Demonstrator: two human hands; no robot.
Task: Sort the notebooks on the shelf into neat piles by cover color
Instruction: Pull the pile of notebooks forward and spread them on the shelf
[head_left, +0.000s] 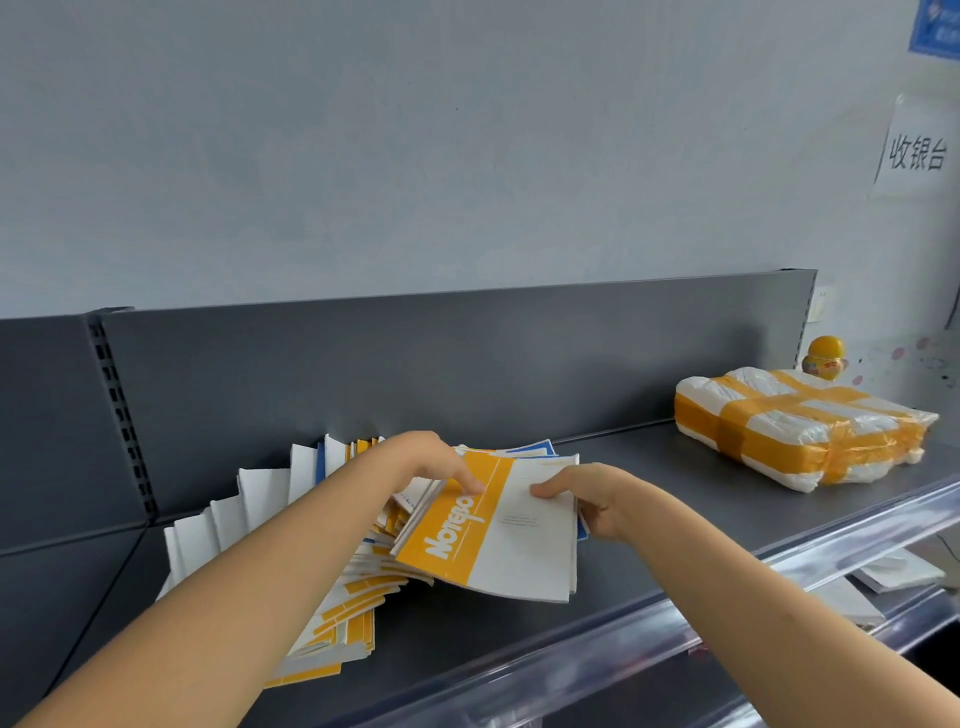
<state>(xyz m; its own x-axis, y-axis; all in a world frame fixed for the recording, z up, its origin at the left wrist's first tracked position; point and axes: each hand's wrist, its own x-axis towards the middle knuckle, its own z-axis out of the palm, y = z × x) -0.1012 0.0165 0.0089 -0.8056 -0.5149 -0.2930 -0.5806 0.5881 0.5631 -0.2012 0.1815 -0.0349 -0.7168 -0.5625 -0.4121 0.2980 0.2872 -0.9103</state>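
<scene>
A small stack of notebooks topped by a white cover with an orange band (498, 540) is lifted slightly above the dark grey shelf (649, 499). My left hand (441, 462) grips its far left edge, thumb on the orange band. My right hand (597, 499) holds its right edge, thumb on the white cover. A blue-covered notebook (543, 448) peeks out behind the stack. To the left, a messy fan of orange and white notebooks (348, 613) lies spread on the shelf, partly hidden under my left forearm.
A bundle wrapped in white plastic and orange tape (800, 426) sits at the right of the shelf. A yellow toy figure (826, 356) stands behind it. A clear plastic rail (675, 618) runs along the shelf's front edge. Papers lie on a lower shelf (898, 571).
</scene>
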